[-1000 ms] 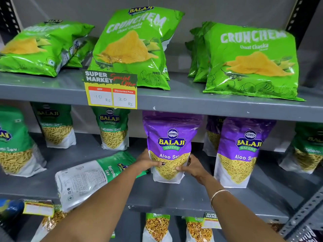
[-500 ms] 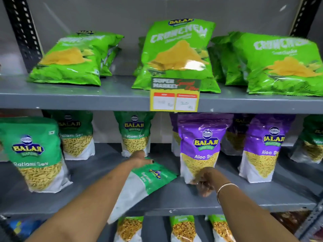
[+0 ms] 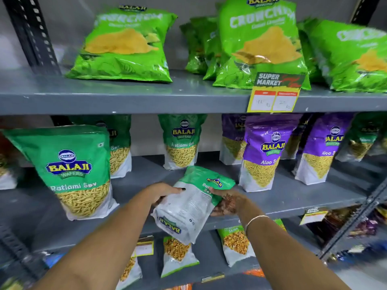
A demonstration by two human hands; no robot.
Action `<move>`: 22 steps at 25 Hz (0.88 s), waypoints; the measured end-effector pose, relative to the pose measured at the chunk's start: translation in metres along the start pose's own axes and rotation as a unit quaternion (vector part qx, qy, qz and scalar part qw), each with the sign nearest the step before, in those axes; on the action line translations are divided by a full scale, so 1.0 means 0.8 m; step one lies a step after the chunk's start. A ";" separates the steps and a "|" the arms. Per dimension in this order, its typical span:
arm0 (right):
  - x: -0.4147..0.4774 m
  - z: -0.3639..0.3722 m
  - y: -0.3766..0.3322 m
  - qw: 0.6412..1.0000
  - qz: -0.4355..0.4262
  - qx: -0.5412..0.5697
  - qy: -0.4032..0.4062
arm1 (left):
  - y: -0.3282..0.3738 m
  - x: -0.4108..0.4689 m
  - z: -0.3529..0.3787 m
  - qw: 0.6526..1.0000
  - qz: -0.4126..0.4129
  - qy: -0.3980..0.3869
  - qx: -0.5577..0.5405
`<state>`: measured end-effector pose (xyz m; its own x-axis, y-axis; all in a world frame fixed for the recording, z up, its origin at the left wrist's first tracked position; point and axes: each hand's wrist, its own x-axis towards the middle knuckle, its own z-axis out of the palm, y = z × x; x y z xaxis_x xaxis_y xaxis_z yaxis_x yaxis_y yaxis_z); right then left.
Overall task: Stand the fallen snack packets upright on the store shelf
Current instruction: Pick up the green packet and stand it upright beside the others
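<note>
A green-and-white Ratlami Sev packet (image 3: 189, 206) lies tilted over the front edge of the middle shelf (image 3: 293, 197), back side up, its bottom end hanging past the edge. My left hand (image 3: 161, 192) grips its left side and my right hand (image 3: 227, 203) holds its right side from underneath. Upright Ratlami Sev packets stand at the left (image 3: 69, 172) and behind (image 3: 182, 141). An upright purple Aloo Sev packet (image 3: 263, 155) stands just right of my hands.
Green Crunchem chip bags (image 3: 125, 47) lie on the top shelf, with a yellow price tag (image 3: 274, 95) on its edge. More purple packets (image 3: 322, 149) stand to the right. Small packets (image 3: 178, 254) stand on the lower shelf. Dark slotted uprights (image 3: 31, 32) frame the rack.
My right hand let go of the purple Aloo Sev packet and moved left onto the fallen green packet. Both hands now hold it, lifted partly off the shelf. The view shifted left.
</note>
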<state>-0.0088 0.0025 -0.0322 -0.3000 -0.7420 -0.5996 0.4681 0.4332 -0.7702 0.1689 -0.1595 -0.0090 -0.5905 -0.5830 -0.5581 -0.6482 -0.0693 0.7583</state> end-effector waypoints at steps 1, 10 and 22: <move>-0.007 0.002 -0.004 1.000 -0.007 -0.016 0.003 | 0.005 -0.008 -0.001 1.000 -0.013 -0.016 0.011; -0.064 0.048 -0.117 0.968 -0.205 -0.082 0.117 | 0.069 -0.036 -0.018 0.985 0.156 0.062 -0.036; 0.030 0.050 -0.111 0.920 -0.336 -0.188 0.074 | 0.027 -0.001 -0.016 0.961 0.160 0.225 0.008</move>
<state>-0.0244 -0.0743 0.0302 -0.5398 -0.8409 0.0386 -0.1775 0.0689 -0.9817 0.1616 -0.1709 0.0124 -0.4952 -0.8639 -0.0914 -0.4779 0.1831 0.8591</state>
